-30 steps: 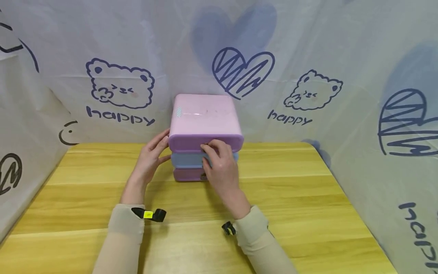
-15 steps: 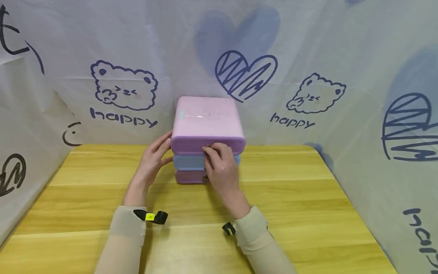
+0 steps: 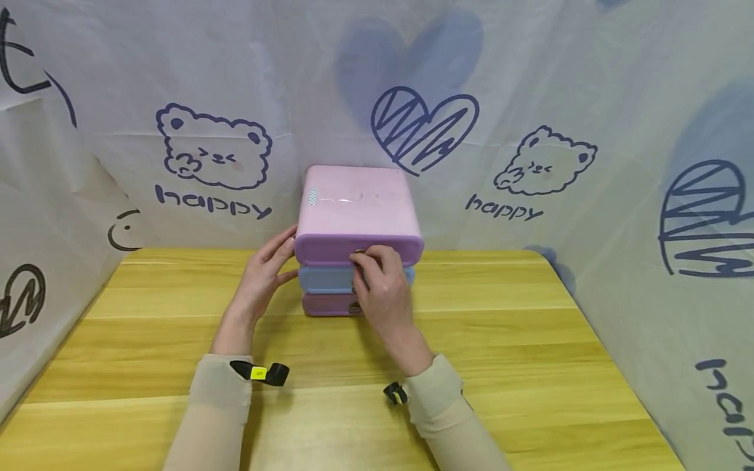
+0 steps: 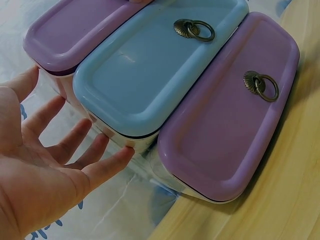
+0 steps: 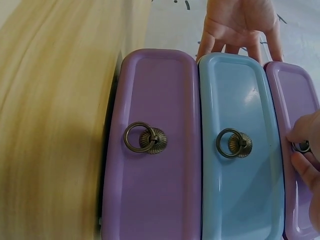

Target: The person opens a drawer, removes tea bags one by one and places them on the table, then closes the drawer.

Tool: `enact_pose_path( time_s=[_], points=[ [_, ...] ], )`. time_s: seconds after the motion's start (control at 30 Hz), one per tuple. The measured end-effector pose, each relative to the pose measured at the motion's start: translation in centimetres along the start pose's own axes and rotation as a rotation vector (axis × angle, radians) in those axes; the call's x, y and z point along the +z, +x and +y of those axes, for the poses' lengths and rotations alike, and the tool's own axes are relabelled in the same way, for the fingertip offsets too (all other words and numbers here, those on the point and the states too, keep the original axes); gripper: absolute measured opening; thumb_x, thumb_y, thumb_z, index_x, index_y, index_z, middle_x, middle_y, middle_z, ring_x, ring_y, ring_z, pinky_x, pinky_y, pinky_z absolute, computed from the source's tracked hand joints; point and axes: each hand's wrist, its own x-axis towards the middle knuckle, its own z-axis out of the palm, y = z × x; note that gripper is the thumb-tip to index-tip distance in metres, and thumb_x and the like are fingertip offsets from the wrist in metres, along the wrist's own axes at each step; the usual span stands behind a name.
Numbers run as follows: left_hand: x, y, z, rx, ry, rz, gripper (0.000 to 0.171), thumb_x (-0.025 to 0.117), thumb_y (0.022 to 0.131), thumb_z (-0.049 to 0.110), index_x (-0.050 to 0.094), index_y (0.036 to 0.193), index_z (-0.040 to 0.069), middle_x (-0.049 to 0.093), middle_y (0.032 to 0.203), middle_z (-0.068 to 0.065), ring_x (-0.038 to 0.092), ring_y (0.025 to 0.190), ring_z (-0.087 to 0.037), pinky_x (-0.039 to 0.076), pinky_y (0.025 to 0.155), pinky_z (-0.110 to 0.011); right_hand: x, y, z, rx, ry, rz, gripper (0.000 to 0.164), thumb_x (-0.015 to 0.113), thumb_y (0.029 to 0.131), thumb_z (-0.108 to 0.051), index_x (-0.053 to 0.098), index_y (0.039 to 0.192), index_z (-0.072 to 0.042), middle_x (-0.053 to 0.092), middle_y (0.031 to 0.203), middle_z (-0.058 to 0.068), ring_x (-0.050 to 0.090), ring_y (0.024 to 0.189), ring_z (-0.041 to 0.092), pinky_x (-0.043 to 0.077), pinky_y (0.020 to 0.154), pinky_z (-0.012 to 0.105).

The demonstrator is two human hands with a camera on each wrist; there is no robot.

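A small drawer cabinet with a pink top (image 3: 359,199) stands at the table's back. Its three fronts are a purple top drawer (image 3: 324,250), a blue middle drawer (image 4: 145,70) and a purple bottom drawer (image 4: 230,110). At the top front, my right hand (image 3: 385,281) pinches the brass ring pull (image 5: 302,146) between thumb and fingers, which partly hide it. My left hand (image 3: 257,278) rests against the cabinet's left side, fingers spread and fingertips at its wall. Brass rings hang free on the blue drawer and the bottom drawer.
The cabinet stands on a yellow wood-grain table (image 3: 501,366). Close behind it hangs a pale curtain (image 3: 330,85) printed with hearts and bears, which also runs along both sides. Black straps with small devices (image 3: 259,373) sit at both cuffs.
The head view has shifted slightly, so the cabinet and left hand appear a little lower and farther right. Both hands keep their places on the cabinet.
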Motion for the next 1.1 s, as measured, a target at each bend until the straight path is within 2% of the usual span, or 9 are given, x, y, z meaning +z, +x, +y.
enact_pose_path(
  time_s=[0.37, 0.83, 1.1],
  points=[
    [0.07, -0.05, 0.05, -0.003, -0.001, 0.002, 0.048, 0.051, 0.091, 0.039, 0.044, 0.135, 0.023, 0.04, 0.139, -0.006, 0.039, 0.118, -0.02, 0.04, 0.095, -0.053, 0.02, 0.06, 0.01, 0.008, -0.012, -0.005, 0.018, 0.069, 0.078, -0.01, 0.066, 0.095, -0.006, 0.053, 0.094, 0.009, 0.049, 0.087, 0.019, 0.049, 0.077, 0.031],
    [-0.06, -0.04, 0.11, 0.012, -0.004, -0.002, 0.046, 0.051, 0.092, 0.037, 0.044, 0.135, 0.023, 0.04, 0.138, -0.006, 0.039, 0.119, -0.021, 0.041, 0.095, -0.053, -0.19, 0.53, -0.17, 0.014, -0.015, -0.016, 0.013, 0.064, 0.082, -0.01, 0.067, 0.094, -0.006, 0.054, 0.092, 0.008, 0.05, 0.085, 0.019, 0.05, 0.073, 0.029],
    [-0.06, -0.04, 0.08, 0.008, 0.006, -0.007, 0.046, 0.051, 0.092, 0.037, 0.045, 0.135, 0.023, 0.04, 0.139, -0.004, 0.039, 0.119, -0.02, 0.041, 0.094, -0.053, -0.22, 0.6, -0.34, 0.049, -0.024, -0.01, 0.012, 0.064, 0.08, -0.013, 0.066, 0.09, -0.007, 0.053, 0.09, 0.008, 0.049, 0.08, 0.019, 0.05, 0.068, 0.031]
  ],
)
